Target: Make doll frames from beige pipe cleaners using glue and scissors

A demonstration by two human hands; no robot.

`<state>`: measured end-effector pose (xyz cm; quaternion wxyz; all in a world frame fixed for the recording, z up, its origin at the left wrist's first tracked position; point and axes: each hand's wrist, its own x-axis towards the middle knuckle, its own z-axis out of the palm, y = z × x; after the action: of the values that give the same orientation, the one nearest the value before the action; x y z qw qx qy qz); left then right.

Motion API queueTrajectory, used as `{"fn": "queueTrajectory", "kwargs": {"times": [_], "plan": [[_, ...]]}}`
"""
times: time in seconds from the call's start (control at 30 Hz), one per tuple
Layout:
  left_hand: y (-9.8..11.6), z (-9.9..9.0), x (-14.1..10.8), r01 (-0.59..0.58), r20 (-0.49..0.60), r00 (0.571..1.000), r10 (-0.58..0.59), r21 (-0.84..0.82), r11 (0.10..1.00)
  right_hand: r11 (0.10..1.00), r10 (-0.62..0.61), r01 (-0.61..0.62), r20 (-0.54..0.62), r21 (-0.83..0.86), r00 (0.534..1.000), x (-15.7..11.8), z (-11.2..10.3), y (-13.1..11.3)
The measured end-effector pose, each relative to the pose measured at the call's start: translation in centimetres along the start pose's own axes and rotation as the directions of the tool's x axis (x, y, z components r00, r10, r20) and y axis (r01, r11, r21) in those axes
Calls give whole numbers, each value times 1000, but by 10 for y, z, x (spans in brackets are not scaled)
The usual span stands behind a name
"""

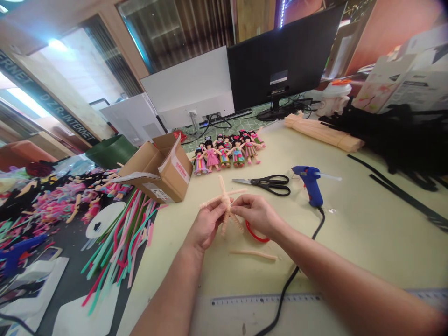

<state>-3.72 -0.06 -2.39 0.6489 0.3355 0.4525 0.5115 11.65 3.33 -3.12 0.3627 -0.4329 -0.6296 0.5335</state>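
Observation:
Between my two hands is a peach pipe-cleaner doll body [226, 201] with a stem on top, two arms spread sideways and two coiled legs hanging down. My left hand [209, 222] pinches its torso from the left with thumb and fingers. From the other side, my right hand [257, 213] has its fingertips closed on the torso too. Under my right hand a red ring [258, 234] shows in part. Below the hands a loose peach pipe cleaner [254, 255] lies on the table. Black-handled scissors [269, 183] rest just beyond my right hand.
A blue glue gun [311, 186] stands at right, its cord crossing a ruler [262, 299]. Finished dolls [224, 154] lie behind, beside a cardboard box [157, 175]. Coloured pipe cleaners [119, 242] are at left; peach [324, 133] and black bundles [395, 140] are at right.

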Motion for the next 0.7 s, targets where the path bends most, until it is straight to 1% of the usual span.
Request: {"fn": "queueTrajectory", "kwargs": {"times": [0.07,0.13,0.27,0.33,0.43,0.53,0.6,0.7], "plan": [[0,0,1,-3,11,1000,3,-14,1000,999,-26,25,-10,-35,1000,0,1,2],[-1,1,1,-37,-1,999,37,-19,999,997,-45,43,-33,-72,998,-1,2,2],[-3,4,1,-128,-1,992,128,61,990,989,-82,75,-55,-128,995,-2,5,3],[-5,5,1,-134,-15,991,136,82,988,985,-102,93,-52,-148,993,-2,6,5],[-7,6,2,-110,-74,991,115,68,992,979,-114,104,-53,-175,992,-2,6,6],[-6,5,2,-87,-111,990,89,26,996,982,-128,124,-22,-146,991,-2,6,3],[-5,5,1,-80,-107,991,80,6,997,987,-130,128,-8,-101,992,-2,5,0],[-3,3,0,-70,-87,994,72,26,997,996,-90,89,-11,-18,996,-2,5,-4]]}}
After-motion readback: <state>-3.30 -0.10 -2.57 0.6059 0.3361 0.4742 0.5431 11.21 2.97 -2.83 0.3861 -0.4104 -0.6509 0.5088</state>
